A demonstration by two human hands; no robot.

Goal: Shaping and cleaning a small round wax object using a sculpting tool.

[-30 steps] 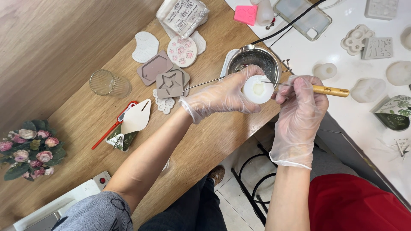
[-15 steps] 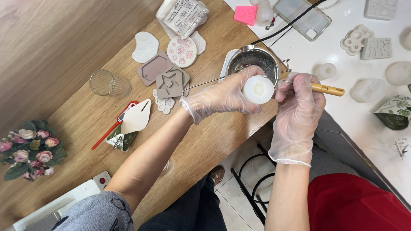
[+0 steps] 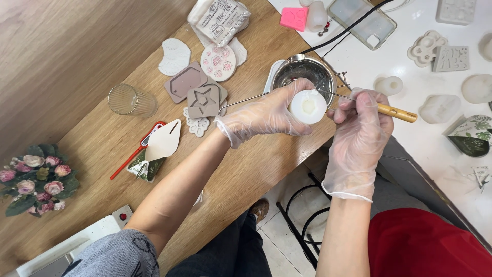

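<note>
a: we're cupping the white round mould (image 3: 307, 106) in our left hand (image 3: 266, 115), fingers curled around its side so the open face is tilting up toward us, probably so we can see into it.

b: and our right hand (image 3: 359, 131) is pinching the wooden-handled pick (image 3: 394, 112), fingers clenched on the handle, its thin metal tip lying across toward the mould's rim at about 1 o'clock of it.

a: we're holding both just in front of the steel pot (image 3: 303, 72), which is sitting at 12 o'clock from the mould (handy for catching drips, we're guessing). whether the tip is touching the mould, we can't tell.

b: the flat moulds are waiting out of the way: the star mould (image 3: 203, 100) at 9 o'clock of our left hand, the ribbed glass (image 3: 131, 100) further out the same way.

a: the red thermometer (image 3: 134, 152) is lying at 8 o'clock, beside a leaf-shaped mould (image 3: 163, 141).

b: and the flower bunch (image 3: 33, 177) is sitting well apart at the wooden table (image 3: 92, 66) edge, clear of our elbows.
</note>
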